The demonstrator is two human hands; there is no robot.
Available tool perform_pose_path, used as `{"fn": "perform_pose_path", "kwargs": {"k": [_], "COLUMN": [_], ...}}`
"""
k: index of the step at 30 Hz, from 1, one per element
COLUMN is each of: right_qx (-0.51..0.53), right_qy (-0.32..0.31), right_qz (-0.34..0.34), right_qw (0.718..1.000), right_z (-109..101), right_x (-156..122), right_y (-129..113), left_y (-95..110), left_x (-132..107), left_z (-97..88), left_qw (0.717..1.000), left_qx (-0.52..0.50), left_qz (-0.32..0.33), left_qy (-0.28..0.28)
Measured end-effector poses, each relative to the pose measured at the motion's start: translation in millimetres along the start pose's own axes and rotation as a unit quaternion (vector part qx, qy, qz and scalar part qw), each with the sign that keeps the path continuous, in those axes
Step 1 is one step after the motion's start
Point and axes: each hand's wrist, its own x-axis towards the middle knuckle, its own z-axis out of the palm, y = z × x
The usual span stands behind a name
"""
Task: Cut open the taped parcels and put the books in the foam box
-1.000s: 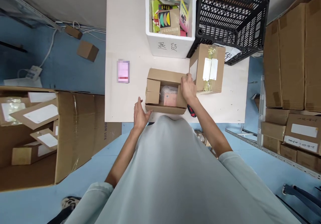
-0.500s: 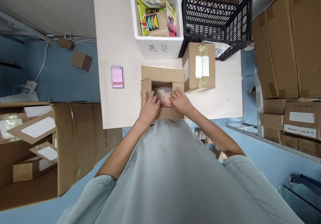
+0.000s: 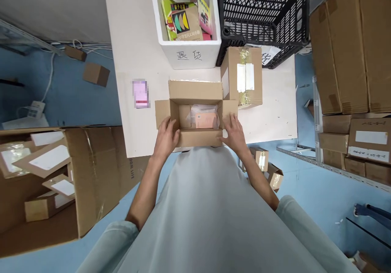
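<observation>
An open cardboard box (image 3: 195, 138) sits at the table's near edge, its flaps folded outward. Inside it lie a small pink-orange box (image 3: 206, 120) and some clear plastic wrap (image 3: 204, 108). My left hand (image 3: 165, 139) grips the box's near left corner, fingers on the left flap and thumb by the near side. At the near right corner, my right hand (image 3: 234, 135) holds the right flap in the same way, its thumb near the front panel.
A taped cardboard carton (image 3: 255, 75) stands close to the open box's right side. Behind are a white foam bin (image 3: 189, 57) of books and a black plastic crate (image 3: 249, 32). A blurred pink item (image 3: 141, 93) lies left. A large carton (image 3: 94, 175) of parcels stands at lower left.
Both hands have moved apart, out of the box's opening to its near corners. The side flaps have swung outward, showing more of the inside and the pink-orange box.
</observation>
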Motion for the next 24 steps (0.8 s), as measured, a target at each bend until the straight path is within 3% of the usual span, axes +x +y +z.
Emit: {"fn": "perform_pose_path", "kwargs": {"k": [4, 6, 9, 12, 14, 18, 24], "right_qx": [0.002, 0.008, 0.01, 0.009, 0.012, 0.023, 0.034], "right_qy": [0.002, 0.01, 0.011, 0.007, 0.006, 0.003, 0.016], "right_qz": [0.009, 0.008, 0.011, 0.013, 0.013, 0.011, 0.001], "right_qw": [1.0, 1.0, 1.0, 1.0, 1.0, 1.0, 0.999], "right_z": [13, 16, 18, 17, 16, 18, 23], "right_x": [1, 3, 4, 4, 4, 5, 5], "right_y": [-7, -8, -8, -10, -12, -12, -10], "left_y": [11, 22, 41, 55, 56, 47, 41], "left_x": [12, 29, 68, 109, 128, 143, 146], "left_z": [7.2, 18.9, 48.2, 81.5, 99.5, 118.7, 122.9], "left_qw": [1.0, 0.998, 0.983, 0.932, 0.912, 0.899, 0.903], "left_qx": [0.021, 0.045, 0.111, 0.231, 0.257, 0.267, 0.261], "left_qz": [0.011, 0.041, 0.05, 0.019, 0.006, -0.008, -0.031], "left_qy": [0.017, -0.012, -0.136, -0.279, -0.32, -0.348, -0.34]}}
